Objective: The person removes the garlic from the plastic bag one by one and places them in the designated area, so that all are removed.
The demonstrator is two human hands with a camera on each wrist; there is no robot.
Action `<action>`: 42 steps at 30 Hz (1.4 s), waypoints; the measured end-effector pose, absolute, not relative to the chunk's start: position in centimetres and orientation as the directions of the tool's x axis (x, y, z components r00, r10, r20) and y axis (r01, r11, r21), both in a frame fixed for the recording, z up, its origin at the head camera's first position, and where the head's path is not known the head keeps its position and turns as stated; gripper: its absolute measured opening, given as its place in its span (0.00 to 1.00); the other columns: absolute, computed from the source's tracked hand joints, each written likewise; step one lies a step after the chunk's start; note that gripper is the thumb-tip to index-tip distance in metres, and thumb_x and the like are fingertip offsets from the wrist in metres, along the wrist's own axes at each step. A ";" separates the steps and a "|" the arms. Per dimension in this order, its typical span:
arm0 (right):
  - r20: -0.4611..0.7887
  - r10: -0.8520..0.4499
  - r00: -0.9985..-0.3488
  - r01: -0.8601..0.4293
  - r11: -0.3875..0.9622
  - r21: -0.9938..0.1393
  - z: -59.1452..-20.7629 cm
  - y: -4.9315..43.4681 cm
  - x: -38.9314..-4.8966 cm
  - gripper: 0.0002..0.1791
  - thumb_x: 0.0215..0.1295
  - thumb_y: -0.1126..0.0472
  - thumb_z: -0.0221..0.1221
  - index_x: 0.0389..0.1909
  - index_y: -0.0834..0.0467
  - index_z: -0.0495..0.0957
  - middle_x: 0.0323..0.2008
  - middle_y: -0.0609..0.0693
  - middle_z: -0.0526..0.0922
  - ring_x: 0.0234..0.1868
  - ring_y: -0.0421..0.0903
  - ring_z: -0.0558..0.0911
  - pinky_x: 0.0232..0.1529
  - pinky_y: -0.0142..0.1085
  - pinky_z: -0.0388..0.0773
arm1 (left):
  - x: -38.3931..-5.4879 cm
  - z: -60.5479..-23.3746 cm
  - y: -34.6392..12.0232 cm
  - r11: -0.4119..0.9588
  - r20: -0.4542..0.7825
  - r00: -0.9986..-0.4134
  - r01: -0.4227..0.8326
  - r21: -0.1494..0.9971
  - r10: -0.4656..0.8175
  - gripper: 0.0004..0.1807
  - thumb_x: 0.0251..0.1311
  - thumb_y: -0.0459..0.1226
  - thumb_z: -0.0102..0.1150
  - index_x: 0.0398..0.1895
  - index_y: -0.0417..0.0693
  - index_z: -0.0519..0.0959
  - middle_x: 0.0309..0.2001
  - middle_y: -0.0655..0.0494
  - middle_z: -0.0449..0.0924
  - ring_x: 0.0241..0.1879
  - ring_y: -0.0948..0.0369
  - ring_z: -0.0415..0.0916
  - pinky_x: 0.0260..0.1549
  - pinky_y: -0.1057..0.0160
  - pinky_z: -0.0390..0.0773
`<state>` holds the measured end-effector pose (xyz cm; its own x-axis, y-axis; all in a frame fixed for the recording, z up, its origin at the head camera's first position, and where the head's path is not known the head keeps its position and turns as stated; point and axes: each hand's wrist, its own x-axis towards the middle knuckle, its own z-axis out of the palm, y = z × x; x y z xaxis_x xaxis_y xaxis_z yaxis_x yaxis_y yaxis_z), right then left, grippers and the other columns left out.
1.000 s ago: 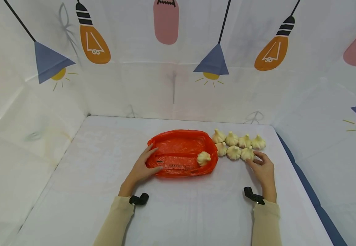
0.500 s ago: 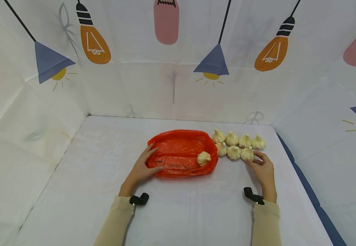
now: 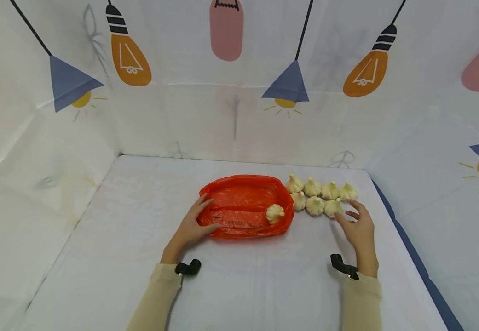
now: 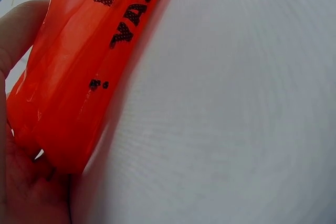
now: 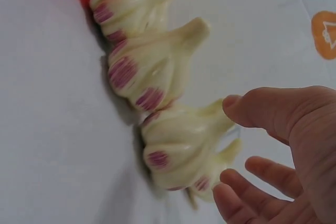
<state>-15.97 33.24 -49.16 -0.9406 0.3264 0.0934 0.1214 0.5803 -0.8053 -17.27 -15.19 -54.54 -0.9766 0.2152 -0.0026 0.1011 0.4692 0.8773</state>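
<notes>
A red plastic bag (image 3: pixel 239 195) with dark print lies spread wide, one garlic bulb (image 3: pixel 274 214) inside near its right end. My left hand (image 3: pixel 192 223) holds the bag's left rim between thumb and fingers; the left wrist view shows the printed red side (image 4: pixel 79 87) close up. Several pale garlic bulbs (image 3: pixel 314 205) stand in two rows right of the bag. My right hand (image 3: pixel 359 227) is beside the front row's rightmost bulb (image 3: pixel 332 208), fingers apart and holding nothing. In the right wrist view its thumb (image 5: pixel 252 109) is by that bulb's stem; purple streaks mark the bulbs.
A white table (image 3: pixel 243 285) bears everything, its right edge running beside a dark blue strip (image 3: pixel 409 248). Pale cloth walls printed with lamps and bulbs (image 3: pixel 129 59) rise at the back and sides.
My right hand has released the front row's rightmost garlic bulb and drawn slightly right, its fingers spreading. The left hand and the bag keep their places.
</notes>
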 end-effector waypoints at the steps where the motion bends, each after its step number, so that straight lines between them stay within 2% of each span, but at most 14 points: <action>1: 0.119 0.323 -0.939 0.103 0.593 -0.798 -48.7 33.1 -16.0 0.37 0.67 0.60 0.67 0.74 0.62 0.65 0.73 0.64 0.68 0.63 0.65 0.77 0.36 0.10 0.66 | -17.3 -54.5 -15.2 0.472 -0.005 -0.977 0.099 0.876 0.214 0.47 0.56 0.54 0.74 0.78 0.62 0.64 0.84 0.60 0.46 0.83 0.47 0.43 0.73 0.29 0.55; 5: 0.216 0.282 -0.935 0.013 0.634 -0.774 -46.8 32.0 -16.1 0.36 0.65 0.63 0.68 0.73 0.62 0.67 0.72 0.63 0.69 0.62 0.65 0.79 0.38 0.09 0.67 | -17.3 -54.5 -15.2 0.482 -0.012 -0.979 0.088 0.872 0.202 0.47 0.56 0.54 0.74 0.78 0.63 0.65 0.84 0.61 0.47 0.82 0.47 0.44 0.73 0.29 0.55; 9: 0.288 0.161 -0.944 -0.111 0.666 -0.737 -45.6 30.3 -16.2 0.35 0.65 0.65 0.68 0.71 0.63 0.69 0.70 0.65 0.70 0.60 0.67 0.79 0.41 0.12 0.70 | -17.4 -54.7 -15.2 0.484 -0.014 -0.979 0.087 0.871 0.202 0.47 0.56 0.54 0.74 0.78 0.63 0.65 0.84 0.62 0.47 0.83 0.48 0.44 0.73 0.29 0.55; 17: 0.325 -0.048 -0.944 -0.290 0.586 -0.757 -44.0 25.2 -16.2 0.33 0.63 0.66 0.70 0.69 0.59 0.72 0.65 0.61 0.76 0.58 0.62 0.81 0.49 0.32 0.84 | -17.4 -54.7 -15.1 0.473 -0.023 -0.979 0.076 0.878 0.201 0.46 0.56 0.54 0.75 0.78 0.65 0.65 0.83 0.63 0.47 0.83 0.48 0.44 0.73 0.30 0.56; 21: 0.330 -0.147 -0.933 -0.354 0.550 -0.756 -43.5 22.9 -16.0 0.33 0.63 0.67 0.70 0.69 0.58 0.72 0.64 0.58 0.77 0.57 0.60 0.82 0.49 0.44 0.87 | -17.4 -54.6 -15.1 0.473 -0.016 -0.978 0.085 0.877 0.207 0.46 0.56 0.54 0.74 0.78 0.64 0.65 0.84 0.62 0.47 0.83 0.47 0.44 0.73 0.30 0.56; 25: 0.345 -0.254 -0.903 -0.429 0.518 -0.740 -43.4 20.9 -15.9 0.33 0.61 0.67 0.71 0.68 0.59 0.72 0.64 0.57 0.77 0.56 0.59 0.82 0.49 0.51 0.86 | -17.3 -54.5 -15.1 0.472 -0.012 -0.977 0.092 0.877 0.213 0.47 0.56 0.54 0.74 0.78 0.64 0.64 0.84 0.61 0.46 0.82 0.47 0.44 0.73 0.29 0.56; 29: 0.269 -0.341 -0.901 -0.419 0.517 -0.746 -43.4 19.5 -16.0 0.32 0.62 0.65 0.72 0.67 0.57 0.73 0.64 0.56 0.77 0.57 0.60 0.81 0.52 0.52 0.85 | -17.3 -54.6 -15.1 0.473 -0.011 -0.978 0.091 0.876 0.208 0.46 0.56 0.54 0.74 0.78 0.64 0.64 0.84 0.61 0.46 0.83 0.47 0.43 0.73 0.30 0.56; 33: 0.179 -0.355 -0.918 -0.366 0.577 -0.730 -43.7 19.0 -16.0 0.31 0.62 0.61 0.72 0.66 0.56 0.74 0.62 0.55 0.79 0.59 0.61 0.80 0.56 0.53 0.84 | -17.3 -54.5 -15.1 0.473 -0.007 -0.978 0.095 0.876 0.210 0.46 0.56 0.54 0.74 0.78 0.64 0.64 0.84 0.61 0.46 0.83 0.47 0.43 0.74 0.30 0.55; 40: 0.169 -0.362 -0.917 -0.375 0.632 -0.678 -44.1 19.2 -16.3 0.28 0.63 0.59 0.72 0.63 0.59 0.76 0.60 0.61 0.81 0.58 0.61 0.81 0.56 0.58 0.81 | -17.4 -54.4 -15.1 0.478 -0.017 -0.976 0.091 0.873 0.216 0.47 0.56 0.55 0.74 0.78 0.63 0.64 0.84 0.60 0.46 0.83 0.47 0.43 0.73 0.30 0.55; 42: 0.135 -0.371 -0.919 -0.355 0.626 -0.695 -44.1 19.1 -16.4 0.29 0.64 0.59 0.71 0.64 0.60 0.75 0.61 0.61 0.80 0.57 0.61 0.82 0.57 0.58 0.81 | -17.4 -54.4 -15.1 0.479 -0.018 -0.976 0.090 0.873 0.215 0.47 0.56 0.55 0.74 0.78 0.63 0.64 0.84 0.60 0.46 0.83 0.47 0.43 0.73 0.30 0.55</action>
<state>-16.36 19.09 -44.07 -0.9189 -0.3705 0.1351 -0.3545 0.6258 -0.6948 -17.40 -15.15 -54.41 -0.9765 0.2149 -0.0176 0.0897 0.4791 0.8732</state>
